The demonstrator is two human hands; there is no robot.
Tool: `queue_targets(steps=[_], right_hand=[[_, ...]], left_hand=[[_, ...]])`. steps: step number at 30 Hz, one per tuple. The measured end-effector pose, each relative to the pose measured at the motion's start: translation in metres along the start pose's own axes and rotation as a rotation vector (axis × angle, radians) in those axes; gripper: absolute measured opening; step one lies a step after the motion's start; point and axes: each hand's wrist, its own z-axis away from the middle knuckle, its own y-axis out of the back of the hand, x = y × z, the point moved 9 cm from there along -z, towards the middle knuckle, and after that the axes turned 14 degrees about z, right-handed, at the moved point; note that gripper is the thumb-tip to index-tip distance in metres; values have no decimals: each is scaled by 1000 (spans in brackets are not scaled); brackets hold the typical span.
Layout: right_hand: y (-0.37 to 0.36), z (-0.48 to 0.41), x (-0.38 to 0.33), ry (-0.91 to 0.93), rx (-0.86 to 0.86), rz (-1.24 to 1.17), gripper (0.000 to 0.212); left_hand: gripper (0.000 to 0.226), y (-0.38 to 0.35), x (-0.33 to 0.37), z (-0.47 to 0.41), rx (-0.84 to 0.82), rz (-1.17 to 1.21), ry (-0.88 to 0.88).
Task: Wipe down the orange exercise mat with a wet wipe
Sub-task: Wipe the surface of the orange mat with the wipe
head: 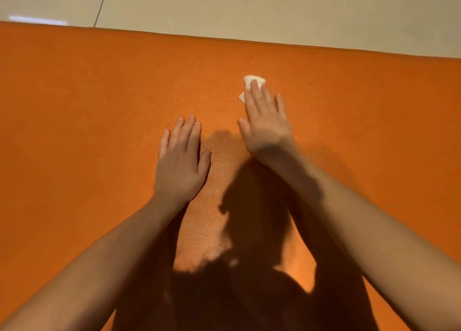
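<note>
The orange exercise mat (87, 111) fills most of the head view, lying flat on the floor. My right hand (265, 121) presses a white wet wipe (250, 79) flat against the mat with straight fingers; only the wipe's far edge and a small corner show past the fingertips. My left hand (180, 161) rests palm down on the mat to the left and a little nearer, fingers straight and holding nothing. Both bare forearms reach in from the bottom corners.
Pale tiled floor (249, 9) lies beyond the mat's far edge (224, 39), with a dark grout line at upper left. My shadow darkens the mat's near middle between the arms.
</note>
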Motion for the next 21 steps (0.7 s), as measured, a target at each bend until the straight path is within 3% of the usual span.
queue_targets(steps=[4,9,13,17,21], right_hand=[[-5,36,-44,276,109,53,62],[-12,38,-20,-3,117,10,61],[-13,60,-58,252,149,29,61],[-13,65,-27,38,203,-55,60],[-16,94,-53,127,274,-90,59]], left_hand=[[61,0,0,1,1,13,-3],[61,0,1,2,5,25,-1],[59,0,3,3,2,53,-9],[57,2,5,3,17,55,-28],[58,0,7,4,13,54,-22]])
